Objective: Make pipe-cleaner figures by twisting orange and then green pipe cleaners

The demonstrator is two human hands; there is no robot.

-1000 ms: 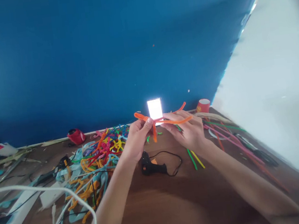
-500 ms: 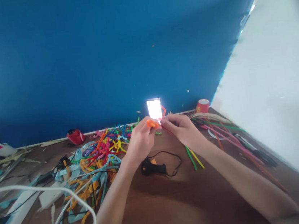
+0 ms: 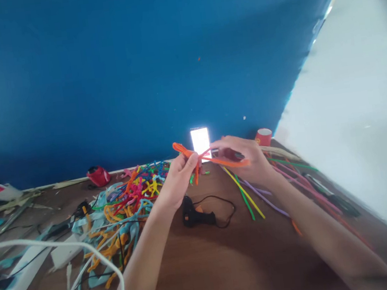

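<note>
My left hand [image 3: 178, 180] is closed on a bundled orange pipe cleaner [image 3: 183, 149], its looped end sticking up past the thumb and a short end hanging below. From that bundle, orange-red strands stretch across to my right hand [image 3: 246, 155]. The right thumb and fingers pinch one strand, while another passes in front of the palm. Behind the hands stands a phone [image 3: 200, 139] with a glaring white screen. Below them on the brown table lies a black glue gun [image 3: 198, 217] with its cord.
A tangled heap of coloured pipe cleaners [image 3: 139, 189] fills the left side. Green and yellow pipe cleaners [image 3: 251, 199] lie under my right hand. Red cups [image 3: 98, 176] stand near the blue wall. A white cable [image 3: 97, 253] loops at front left.
My right hand has moved right and opened out somewhat, drawing strands away from the left. The left hand has turned, so the orange bundle now points up and left. Purple pipe cleaners have come into view.
</note>
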